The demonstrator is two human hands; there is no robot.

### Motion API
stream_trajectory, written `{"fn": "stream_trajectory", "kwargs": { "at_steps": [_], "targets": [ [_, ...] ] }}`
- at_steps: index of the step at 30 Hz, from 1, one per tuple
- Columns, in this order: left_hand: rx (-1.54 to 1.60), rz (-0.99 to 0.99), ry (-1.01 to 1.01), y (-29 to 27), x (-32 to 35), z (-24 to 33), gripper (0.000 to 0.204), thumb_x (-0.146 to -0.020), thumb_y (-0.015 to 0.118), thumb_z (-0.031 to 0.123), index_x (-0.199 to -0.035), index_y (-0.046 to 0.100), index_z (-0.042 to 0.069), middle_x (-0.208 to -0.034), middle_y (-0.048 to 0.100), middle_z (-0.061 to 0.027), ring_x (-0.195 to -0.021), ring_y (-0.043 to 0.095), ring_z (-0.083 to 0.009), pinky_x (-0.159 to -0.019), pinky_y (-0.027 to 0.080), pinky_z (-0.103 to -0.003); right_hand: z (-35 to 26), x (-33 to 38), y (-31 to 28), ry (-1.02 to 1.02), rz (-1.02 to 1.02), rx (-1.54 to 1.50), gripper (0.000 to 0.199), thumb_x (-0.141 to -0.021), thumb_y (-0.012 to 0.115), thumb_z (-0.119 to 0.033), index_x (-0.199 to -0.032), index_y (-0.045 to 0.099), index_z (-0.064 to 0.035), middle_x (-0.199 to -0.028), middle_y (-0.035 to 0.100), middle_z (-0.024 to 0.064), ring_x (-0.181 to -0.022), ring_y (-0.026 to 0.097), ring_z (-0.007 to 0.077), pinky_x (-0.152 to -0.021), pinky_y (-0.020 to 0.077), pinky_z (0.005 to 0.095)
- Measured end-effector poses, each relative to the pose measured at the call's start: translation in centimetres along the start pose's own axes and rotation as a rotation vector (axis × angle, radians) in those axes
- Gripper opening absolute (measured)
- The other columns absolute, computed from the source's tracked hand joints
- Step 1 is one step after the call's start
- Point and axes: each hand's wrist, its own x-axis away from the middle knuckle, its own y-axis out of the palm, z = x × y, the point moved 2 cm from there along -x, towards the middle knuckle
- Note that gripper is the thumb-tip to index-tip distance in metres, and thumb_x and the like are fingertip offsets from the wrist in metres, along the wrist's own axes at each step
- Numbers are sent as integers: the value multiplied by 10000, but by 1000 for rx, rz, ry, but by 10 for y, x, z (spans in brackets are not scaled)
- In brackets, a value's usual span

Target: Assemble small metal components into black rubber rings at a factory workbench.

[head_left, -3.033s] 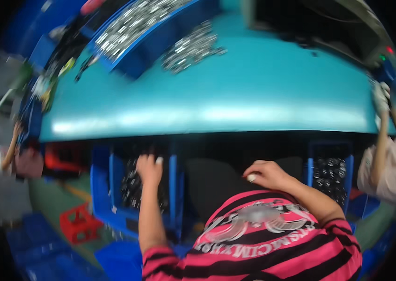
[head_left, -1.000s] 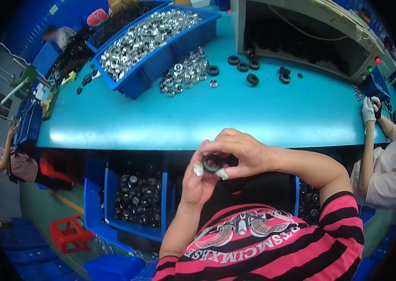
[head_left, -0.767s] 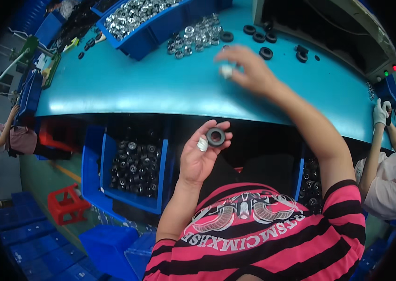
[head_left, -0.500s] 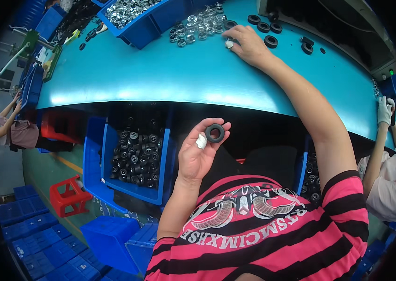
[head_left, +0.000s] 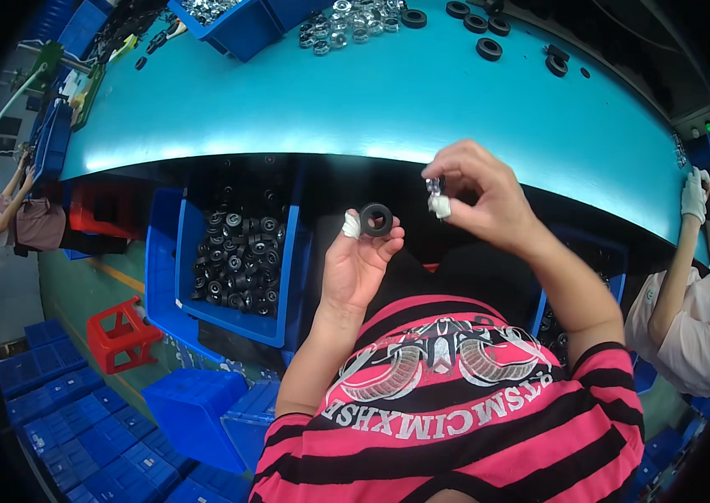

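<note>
My left hand [head_left: 353, 272] is in front of my body, below the table edge, with a small black rubber tyre [head_left: 366, 225] pinched between thumb and fingertips. The tyre's hole faces upward toward me. To its right and slightly higher, my right hand [head_left: 493, 201] has its fingers curled round and closed on a small shiny wheel hub [head_left: 433, 186], partly hidden by the fingertips. White wrapping covers both thumb tips. Tyre and hub are apart. On the far side of the table lie several clear, shiny hubs [head_left: 361, 32] and loose black tyres [head_left: 489, 49].
The blue-green table [head_left: 288, 121] curves across ahead of me. A blue bin [head_left: 241, 38] of shiny parts stands on it. Below its edge, a blue crate [head_left: 288, 281] contains many black wheels [head_left: 241, 260]. A red stool [head_left: 120, 335] stands left; a gloved co-worker [head_left: 682, 318] sits right.
My right hand has come back from the far side of the table toward my left hand, bringing a shiny hub. The left hand has shifted slightly, still gripping the tyre.
</note>
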Motion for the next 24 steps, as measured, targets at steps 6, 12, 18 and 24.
{"fn": "stream_trajectory", "kwargs": {
  "at_steps": [6, 12, 18, 24],
  "targets": [
    [-20, 53, -61, -9, 0, -10, 415, -1082, 530, 393, -1161, 669, 10, -1127, 702, -233, -934, 715, -283, -809, 628, -390, 34, 47, 32, 347, 63, -496, 350, -858, 764, -14, -1184, 636, -25, -947, 635, 30, -823, 648, 75, -696, 543, 223],
    [-63, 66, -42, -9, 1, -17, 387, -1086, 527, 382, -1142, 672, 29, -1089, 700, -183, -909, 694, -248, -794, 605, -368, 36, 56, 46, 414, 20, -582, 334, -864, 757, 15, -1164, 613, -16, -998, 667, 56, -867, 698, 113, -769, 580, 256],
    [-138, 111, -19, -11, 3, -23, 316, -1067, 583, 363, -1103, 660, 59, -1045, 697, -93, -911, 678, -209, -795, 587, -355, 31, 58, 49, 384, 56, -673, 313, -858, 786, -1, -1127, 626, -9, -1080, 686, 79, -967, 723, 158, -905, 585, 303],
    [-155, 72, -46, -13, 2, -31, 336, -1076, 551, 379, -1166, 665, 76, -1108, 697, -88, -994, 668, -224, -836, 576, -394, 38, 60, 49, 70, 185, -223, 228, -789, 818, -42, -984, 700, -58, -1087, 739, 85, -1012, 716, 201, -863, 576, 334]
  ]
}}
